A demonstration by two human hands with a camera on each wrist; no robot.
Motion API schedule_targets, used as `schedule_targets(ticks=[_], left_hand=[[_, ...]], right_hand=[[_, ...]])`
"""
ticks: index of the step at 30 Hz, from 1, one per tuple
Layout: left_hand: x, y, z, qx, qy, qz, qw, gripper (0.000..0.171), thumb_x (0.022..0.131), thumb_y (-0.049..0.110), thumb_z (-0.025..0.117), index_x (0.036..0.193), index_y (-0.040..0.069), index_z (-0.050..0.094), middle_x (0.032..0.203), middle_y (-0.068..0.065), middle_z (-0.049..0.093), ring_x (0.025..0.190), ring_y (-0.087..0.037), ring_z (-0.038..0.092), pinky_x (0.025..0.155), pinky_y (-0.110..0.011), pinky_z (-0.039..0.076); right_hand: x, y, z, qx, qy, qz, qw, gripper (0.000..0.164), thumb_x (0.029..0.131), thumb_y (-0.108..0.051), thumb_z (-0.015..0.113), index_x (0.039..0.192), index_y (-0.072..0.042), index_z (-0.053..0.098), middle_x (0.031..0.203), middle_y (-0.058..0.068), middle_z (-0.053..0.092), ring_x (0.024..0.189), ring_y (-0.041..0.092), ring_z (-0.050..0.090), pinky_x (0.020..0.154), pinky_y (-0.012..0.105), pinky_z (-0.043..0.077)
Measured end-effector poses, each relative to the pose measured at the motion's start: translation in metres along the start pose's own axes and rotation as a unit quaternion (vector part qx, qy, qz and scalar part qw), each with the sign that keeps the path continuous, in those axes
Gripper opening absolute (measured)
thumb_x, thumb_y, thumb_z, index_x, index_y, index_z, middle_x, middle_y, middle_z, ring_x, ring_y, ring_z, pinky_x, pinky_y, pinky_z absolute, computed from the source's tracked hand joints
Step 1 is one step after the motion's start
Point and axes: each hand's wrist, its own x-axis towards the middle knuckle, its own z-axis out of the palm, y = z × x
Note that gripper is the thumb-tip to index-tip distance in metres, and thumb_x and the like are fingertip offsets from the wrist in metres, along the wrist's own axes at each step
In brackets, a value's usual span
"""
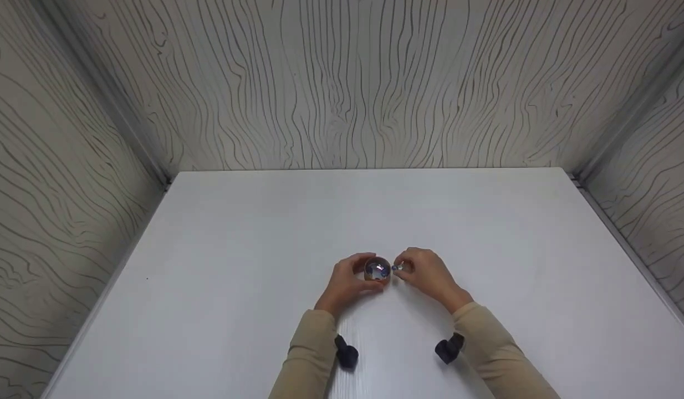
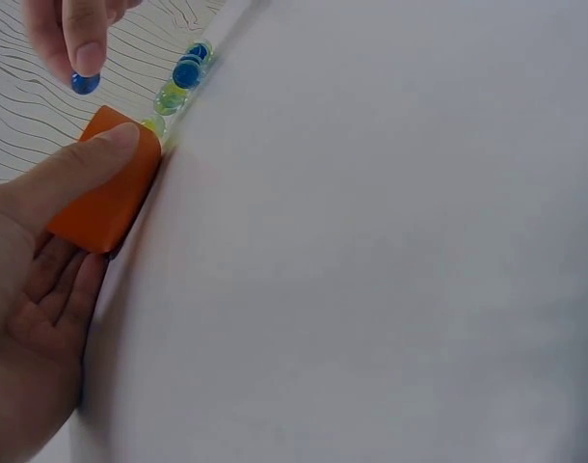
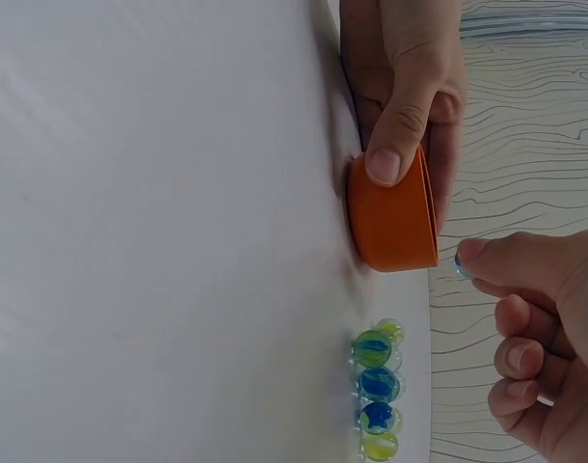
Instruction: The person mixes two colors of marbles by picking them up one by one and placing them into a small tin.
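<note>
A small orange cup (image 3: 395, 227) stands upright on the white table. My left hand (image 1: 346, 284) grips it around the side, thumb against the near wall and fingers behind, as the left wrist view shows. From above, the cup's inside (image 1: 377, 270) looks shiny, but its contents cannot be made out. Close to the rim, my right hand (image 1: 428, 274) pinches a blue glass marble (image 2: 85, 84) between thumb and index finger. Several loose blue, green and yellow marbles (image 3: 378, 384) lie on the table beside the cup, on the right hand's side, partly hidden by that hand in the head view.
The white tabletop (image 1: 253, 233) reaches back to a wood-grain patterned wall (image 1: 342, 83), with similar panels at both sides. A dark wrist camera (image 1: 347, 356) hangs by the left sleeve and another dark camera (image 1: 448, 349) by the right sleeve.
</note>
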Motion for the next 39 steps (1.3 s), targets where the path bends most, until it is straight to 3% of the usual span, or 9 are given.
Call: schedule_targets(ticks=[18, 39], left_hand=[[0.000, -0.003, 0.002, 0.001, 0.005, 0.012, 0.9999, 0.063, 0.071, 0.011, 0.084, 0.128, 0.005, 0.059, 0.125, -0.012, 0.067, 0.120, -0.026, 0.062, 0.106, -0.035, 0.050], [0.000, 0.000, 0.000, 0.002, 0.002, 0.012, 0.9999, 0.063, 0.071, 0.008, 0.083, 0.129, 0.004, 0.058, 0.127, -0.012, 0.066, 0.122, -0.025, 0.062, 0.106, -0.031, 0.050]], right_hand=[[0.006, -0.010, 0.010, 0.000, -0.010, 0.003, 1.000, 0.009, 0.078, -0.006, 0.074, 0.087, -0.004, 0.073, 0.066, 0.001, 0.053, 0.064, 0.007, 0.040, 0.056, 0.017, 0.030], [0.004, -0.011, 0.012, 0.013, -0.006, -0.008, 1.000, 0.012, 0.077, -0.005, 0.075, 0.089, -0.004, 0.074, 0.068, 0.000, 0.056, 0.065, 0.007, 0.041, 0.057, 0.017, 0.033]])
